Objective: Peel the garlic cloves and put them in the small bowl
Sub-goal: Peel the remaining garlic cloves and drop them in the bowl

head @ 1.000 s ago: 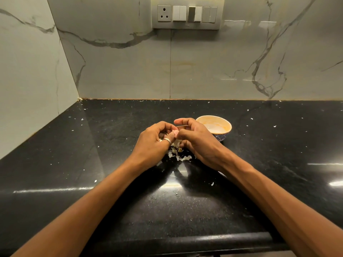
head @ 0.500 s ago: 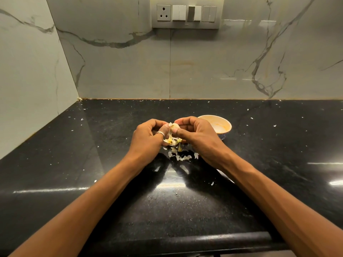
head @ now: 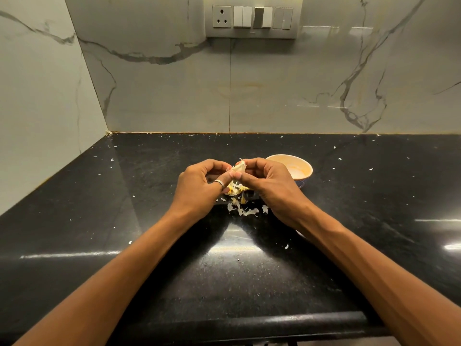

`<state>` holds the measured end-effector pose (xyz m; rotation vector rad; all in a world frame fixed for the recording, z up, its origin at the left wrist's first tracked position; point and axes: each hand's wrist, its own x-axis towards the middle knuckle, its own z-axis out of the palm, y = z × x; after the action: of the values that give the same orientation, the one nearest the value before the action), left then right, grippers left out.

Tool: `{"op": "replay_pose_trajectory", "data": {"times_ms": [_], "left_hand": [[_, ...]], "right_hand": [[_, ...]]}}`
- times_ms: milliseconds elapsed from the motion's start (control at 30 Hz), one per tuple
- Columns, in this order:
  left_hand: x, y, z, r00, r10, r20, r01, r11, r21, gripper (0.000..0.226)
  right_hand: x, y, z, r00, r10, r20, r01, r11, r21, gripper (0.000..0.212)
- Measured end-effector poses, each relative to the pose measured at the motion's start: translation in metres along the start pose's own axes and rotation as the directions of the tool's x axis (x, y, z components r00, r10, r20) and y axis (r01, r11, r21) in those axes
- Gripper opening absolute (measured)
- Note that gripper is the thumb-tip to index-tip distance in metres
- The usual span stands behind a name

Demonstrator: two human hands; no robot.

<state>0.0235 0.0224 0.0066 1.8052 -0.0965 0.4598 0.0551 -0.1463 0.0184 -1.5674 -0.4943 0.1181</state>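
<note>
A pale garlic clove [head: 239,167] with papery skin is pinched between the fingertips of both hands, held above the black counter. My left hand [head: 197,186], a ring on one finger, grips it from the left; my right hand [head: 269,186] pinches it from the right with thumb and forefinger. Under the hands lies a heap of garlic skins and pieces [head: 239,198]. The small cream bowl [head: 303,167] stands just right of my right hand, which hides its left part; what is inside it is unclear.
The black stone counter [head: 149,245] is dotted with small skin flakes. Marble walls close it off at the back and left. A socket and switch panel [head: 253,17] sits on the back wall. The counter's front edge [head: 249,323] runs near me.
Both hands have risen slightly from the heap of skins, and the clove now shows between the fingertips.
</note>
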Motion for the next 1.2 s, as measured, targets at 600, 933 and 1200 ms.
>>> {"op": "replay_pose_trajectory", "data": {"times_ms": [600, 933, 1200], "left_hand": [[-0.005, 0.005, 0.001, 1.0, -0.015, -0.01, 0.016, 0.997, 0.075, 0.011], [-0.008, 0.009, 0.004, 0.997, 0.076, -0.028, -0.072, 0.99, 0.125, 0.01], [-0.01, 0.009, 0.002, 0.998, 0.065, 0.007, -0.066, 0.99, 0.126, 0.01]], "right_hand": [[0.0, 0.008, 0.008, 0.991, -0.118, 0.06, 0.131, 0.945, -0.299, 0.024], [0.0, 0.002, 0.006, 0.997, -0.079, -0.012, 0.074, 0.968, -0.24, 0.023], [0.002, 0.005, 0.008, 0.994, -0.088, -0.066, 0.072, 0.975, -0.211, 0.025]]}}
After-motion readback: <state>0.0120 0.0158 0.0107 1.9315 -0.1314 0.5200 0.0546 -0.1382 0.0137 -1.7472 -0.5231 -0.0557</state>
